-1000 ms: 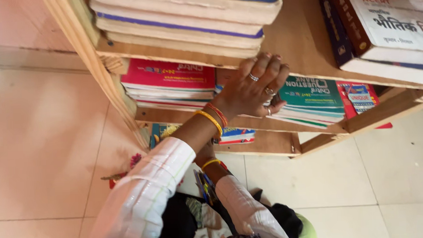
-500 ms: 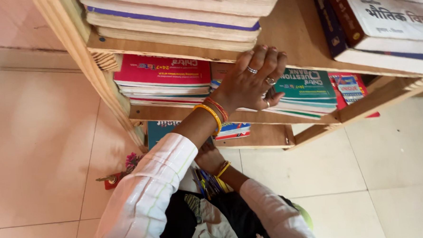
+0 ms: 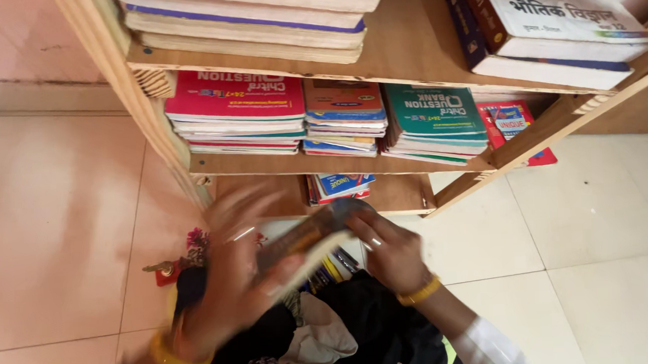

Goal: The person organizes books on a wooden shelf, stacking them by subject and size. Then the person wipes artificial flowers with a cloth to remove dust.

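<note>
- A thick book with pale page edges and a dark cover (image 3: 308,241) is held low in front of the wooden bookshelf (image 3: 405,47), above the person's lap; it is blurred, so its cover is hard to read.
- The right hand (image 3: 389,252) grips the far end of the book, fingers closed over its edge, with a yellow bangle at the wrist.
- The left hand (image 3: 237,273) is strongly blurred; it lies against the near side of the book with fingers spread, but I cannot tell if it really grips.
- Just behind the book, on the lowest shelf, lies a small stack of blue and red booklets (image 3: 341,185).
- On the middle shelf there are three stacks: one with a red cover (image 3: 236,98), one with an orange cover (image 3: 344,105), one with a green cover (image 3: 429,112).
- Pale beige floor tiles (image 3: 64,230) are around the shelf.
</note>
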